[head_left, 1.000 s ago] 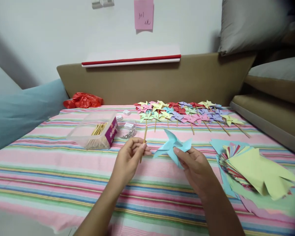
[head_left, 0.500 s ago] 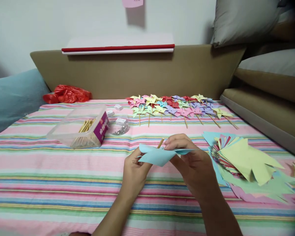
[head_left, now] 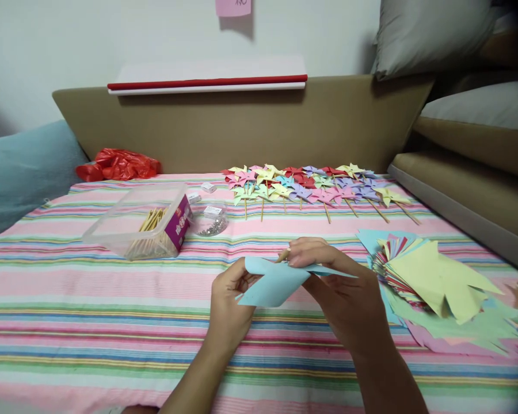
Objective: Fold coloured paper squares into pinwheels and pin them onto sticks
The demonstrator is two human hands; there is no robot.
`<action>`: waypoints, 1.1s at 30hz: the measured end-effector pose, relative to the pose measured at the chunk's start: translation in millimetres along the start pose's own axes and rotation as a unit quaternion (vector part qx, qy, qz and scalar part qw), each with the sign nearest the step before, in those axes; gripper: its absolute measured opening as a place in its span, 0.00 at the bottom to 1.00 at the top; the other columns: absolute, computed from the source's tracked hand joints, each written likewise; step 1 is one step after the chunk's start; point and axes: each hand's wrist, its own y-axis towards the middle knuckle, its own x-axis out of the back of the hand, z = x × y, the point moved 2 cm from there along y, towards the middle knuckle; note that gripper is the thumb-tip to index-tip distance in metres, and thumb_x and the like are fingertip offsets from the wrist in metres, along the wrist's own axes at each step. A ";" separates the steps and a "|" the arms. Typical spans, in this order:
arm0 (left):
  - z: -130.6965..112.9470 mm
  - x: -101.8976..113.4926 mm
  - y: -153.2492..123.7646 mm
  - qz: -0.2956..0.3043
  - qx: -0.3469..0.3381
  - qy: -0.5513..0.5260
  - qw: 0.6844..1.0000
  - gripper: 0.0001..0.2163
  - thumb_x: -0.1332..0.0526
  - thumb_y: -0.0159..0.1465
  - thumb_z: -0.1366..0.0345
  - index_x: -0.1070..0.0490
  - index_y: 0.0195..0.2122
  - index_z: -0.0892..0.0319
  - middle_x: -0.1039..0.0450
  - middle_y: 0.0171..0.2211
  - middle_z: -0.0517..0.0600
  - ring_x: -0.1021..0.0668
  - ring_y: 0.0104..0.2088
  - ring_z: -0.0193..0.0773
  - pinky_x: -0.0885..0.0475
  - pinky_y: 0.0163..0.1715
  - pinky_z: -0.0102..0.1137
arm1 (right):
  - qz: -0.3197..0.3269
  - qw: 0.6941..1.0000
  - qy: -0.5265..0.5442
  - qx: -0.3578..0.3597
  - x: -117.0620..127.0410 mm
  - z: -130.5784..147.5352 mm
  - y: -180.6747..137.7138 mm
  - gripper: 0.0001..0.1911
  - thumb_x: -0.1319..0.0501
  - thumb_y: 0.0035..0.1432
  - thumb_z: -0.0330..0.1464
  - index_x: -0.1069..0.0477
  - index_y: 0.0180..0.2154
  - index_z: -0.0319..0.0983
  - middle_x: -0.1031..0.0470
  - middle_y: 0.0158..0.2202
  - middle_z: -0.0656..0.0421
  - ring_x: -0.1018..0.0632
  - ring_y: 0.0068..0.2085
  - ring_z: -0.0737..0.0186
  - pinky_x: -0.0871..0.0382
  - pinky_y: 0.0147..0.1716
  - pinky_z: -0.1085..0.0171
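A light blue paper pinwheel (head_left: 273, 283) sits between both hands over the striped cloth (head_left: 112, 310). My right hand (head_left: 341, 299) pinches it from above at its centre, fingers closed. My left hand (head_left: 231, 305) is closed under the pinwheel's left side, on a thin wooden stick (head_left: 282, 255) whose tip pokes out behind the paper near my right fingertips. Most of the stick is hidden by the paper.
A clear plastic box of wooden sticks (head_left: 143, 227) and a small clear bag of pins (head_left: 210, 224) lie at the left. Several finished coloured pinwheels (head_left: 311, 187) lie in rows behind. A fanned stack of cut paper sheets (head_left: 431, 276) lies right. A red plastic bag (head_left: 116, 164) lies far left.
The hands came together: the stick, held upright apart from the pinwheel a second ago, now sits behind the paper. The pinwheel tilted flatter and the view dropped lower.
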 end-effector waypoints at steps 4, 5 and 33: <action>5.4 0.1 0.2 0.004 -0.004 0.001 1.000 0.03 0.32 0.53 0.66 0.20 0.27 0.57 0.23 0.24 0.49 0.23 0.27 0.40 0.28 0.26 0.30 | -0.006 1.000 0.011 -0.004 1.2 0.6 0.1 0.10 0.33 0.60 0.26 0.20 0.38 0.48 0.18 0.40 0.59 0.22 0.49 0.53 0.27 0.50 0.52; 7.6 0.2 0.0 0.005 -0.008 -0.001 1.000 0.03 0.32 0.54 0.66 0.19 0.28 0.57 0.22 0.25 0.49 0.23 0.28 0.41 0.27 0.27 0.30 | -0.007 1.000 0.012 -0.004 1.4 0.5 0.3 0.10 0.33 0.60 0.26 0.20 0.38 0.48 0.18 0.40 0.59 0.22 0.49 0.54 0.28 0.50 0.53; 19.4 2.8 -3.4 0.060 -0.041 0.030 0.997 0.04 0.30 0.61 0.61 0.18 0.32 0.53 0.19 0.30 0.48 0.20 0.33 0.40 0.25 0.36 0.33 | -0.066 0.981 0.139 -0.119 -0.4 -24.9 -3.9 0.03 0.31 0.59 0.35 0.24 0.36 0.45 0.22 0.39 0.59 0.21 0.43 0.58 0.27 0.44 0.59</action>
